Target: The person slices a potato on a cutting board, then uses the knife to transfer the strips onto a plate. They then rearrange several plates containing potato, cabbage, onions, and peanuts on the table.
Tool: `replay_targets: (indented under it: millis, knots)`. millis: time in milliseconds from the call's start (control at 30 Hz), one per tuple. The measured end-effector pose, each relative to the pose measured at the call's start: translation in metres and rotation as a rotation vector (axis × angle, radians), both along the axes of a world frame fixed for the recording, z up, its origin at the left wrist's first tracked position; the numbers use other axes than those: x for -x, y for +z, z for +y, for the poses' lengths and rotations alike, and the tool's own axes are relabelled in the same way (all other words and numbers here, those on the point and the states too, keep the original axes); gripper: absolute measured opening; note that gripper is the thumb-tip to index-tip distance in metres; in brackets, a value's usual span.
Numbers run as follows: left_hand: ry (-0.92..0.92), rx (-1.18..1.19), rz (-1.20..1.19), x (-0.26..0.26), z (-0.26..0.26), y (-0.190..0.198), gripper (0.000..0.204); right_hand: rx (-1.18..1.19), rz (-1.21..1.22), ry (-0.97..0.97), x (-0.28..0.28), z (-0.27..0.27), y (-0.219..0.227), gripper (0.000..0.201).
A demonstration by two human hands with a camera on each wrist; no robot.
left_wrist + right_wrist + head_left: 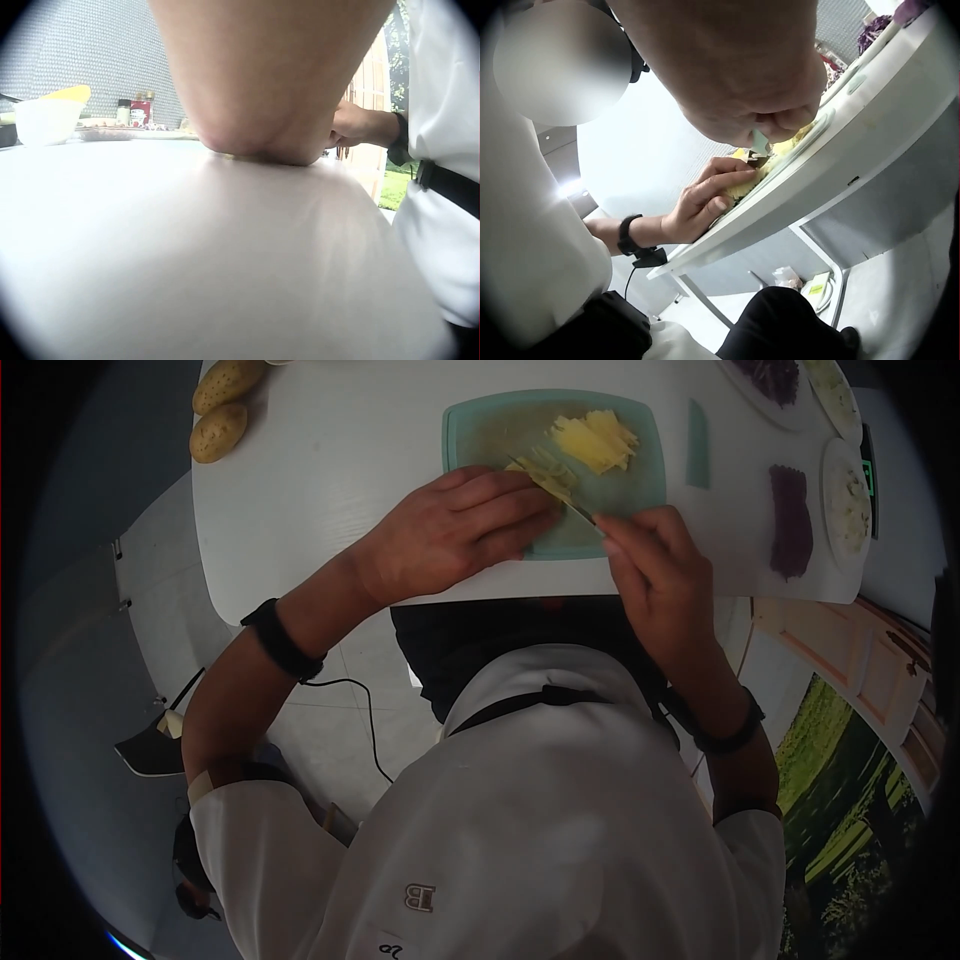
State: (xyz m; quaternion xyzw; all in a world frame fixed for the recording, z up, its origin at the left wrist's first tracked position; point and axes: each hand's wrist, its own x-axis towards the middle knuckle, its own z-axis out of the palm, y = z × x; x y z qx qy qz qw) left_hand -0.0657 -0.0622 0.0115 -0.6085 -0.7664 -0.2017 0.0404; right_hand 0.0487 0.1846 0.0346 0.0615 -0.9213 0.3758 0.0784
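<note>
On a pale green cutting board (480, 425), my left hand (460, 530) grips cut yellow potato (548, 472) near the front edge. Its fingertips lie close beside the blade. My right hand (660, 565) holds a knife (583, 514), the blade angled across the potato strips. In the right wrist view the light green knife handle (760, 141) shows below the right fingers, and the left hand (705, 196) bends over the potato. A heap of potato slices (597, 440) lies farther back on the board. The left wrist view mostly shows the left hand (255, 97), which hides the cutting.
Two unpeeled potatoes (218, 432) lie at the table's far left. Right of the board are a flat green strip (697, 445), a purple piece (790, 520) and a plate of pale bits (848, 500). A white bowl (49, 124) stands in the left wrist view.
</note>
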Motion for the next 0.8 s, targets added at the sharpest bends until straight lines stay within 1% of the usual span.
replay_targets:
  millis: [133, 333, 433, 500, 533, 600, 733, 800]
  knots:
    - [0.001, -0.013, -0.008, 0.0, 0.001, 0.0, 0.051, -0.021, -0.013, 0.001, 0.002, -0.001, 0.002, 0.021]
    - [-0.011, -0.009, -0.014, 0.001, 0.0, 0.0, 0.051, -0.138, 0.043, 0.023, 0.012, -0.008, -0.007, 0.021]
    - [-0.019, -0.031, -0.026, 0.001, 0.001, 0.0, 0.055, -0.125, 0.079, 0.012, 0.017, -0.013, -0.012, 0.02]
    - [-0.023, -0.034, -0.016, 0.001, 0.001, -0.001, 0.055, -0.022, 0.073, -0.045, 0.018, -0.013, -0.015, 0.019]
    - [-0.024, -0.034, -0.011, 0.001, 0.001, 0.0, 0.055, -0.022, 0.076, -0.044, 0.019, -0.013, -0.014, 0.019]
    - [-0.021, -0.029, -0.003, 0.0, 0.001, 0.001, 0.055, 0.07, 0.016, -0.106, 0.018, -0.009, -0.013, 0.019]
    - [-0.017, -0.025, 0.003, 0.0, 0.001, 0.002, 0.056, 0.082, -0.018, -0.113, 0.013, -0.005, -0.007, 0.019]
    - [-0.018, -0.024, 0.006, -0.001, 0.001, 0.002, 0.056, 0.095, -0.027, -0.072, 0.01, -0.005, -0.005, 0.018]
